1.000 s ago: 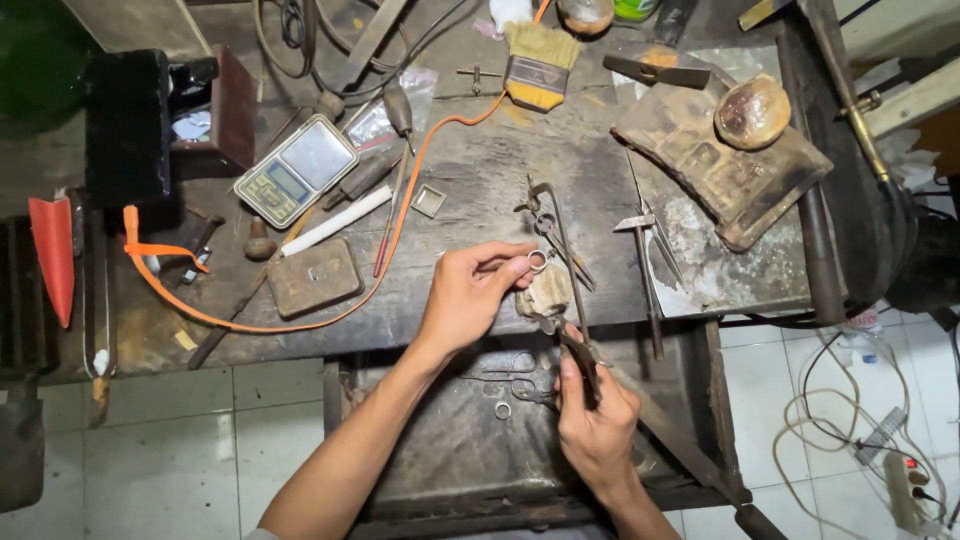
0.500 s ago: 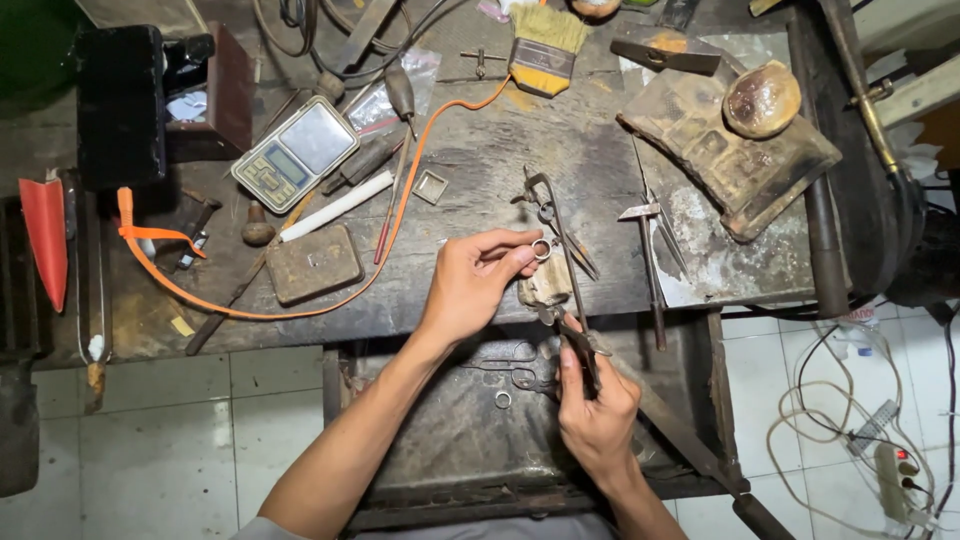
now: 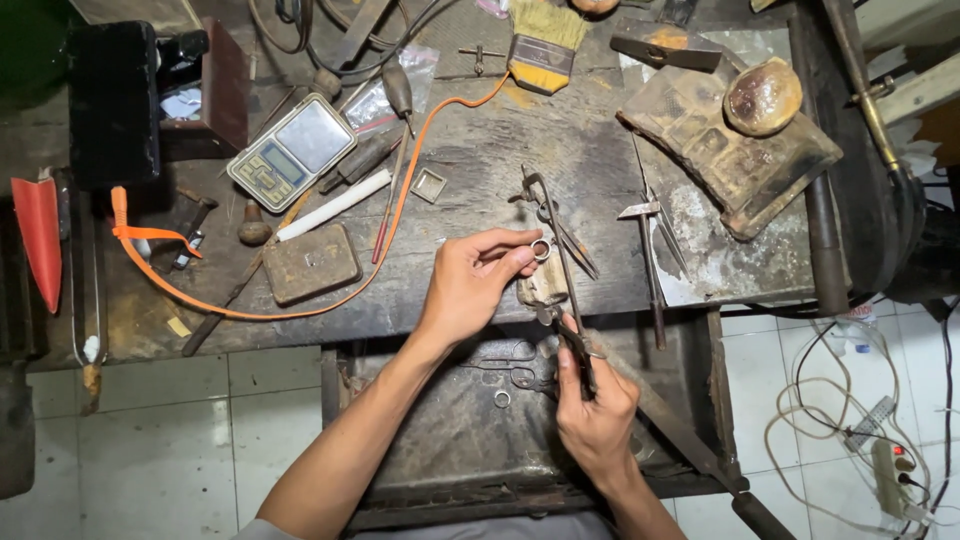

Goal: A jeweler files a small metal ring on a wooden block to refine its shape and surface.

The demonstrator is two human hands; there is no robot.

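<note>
My left hand (image 3: 478,282) pinches a small metal ring (image 3: 540,249) between thumb and forefinger, held against a worn wooden bench peg (image 3: 545,285) at the front edge of the workbench (image 3: 480,160). My right hand (image 3: 596,400) grips the dark handle of a long thin saw-like tool (image 3: 562,250) whose frame runs up past the ring. Below the hands lies an open metal drawer (image 3: 440,440) with scissors (image 3: 505,368) and another small ring (image 3: 502,399) in it.
On the bench lie a pocket scale (image 3: 291,152), a flat metal block (image 3: 310,262), a white rod (image 3: 332,205), an orange cord (image 3: 400,190), a brush (image 3: 543,42), tweezers (image 3: 648,255) and a charred block with a round lump (image 3: 762,97). Cables and a power strip (image 3: 888,465) lie on the tiled floor.
Both hands stay at the bench peg. The view has shifted slightly, and the right hand with the tool has edged a little downward.
</note>
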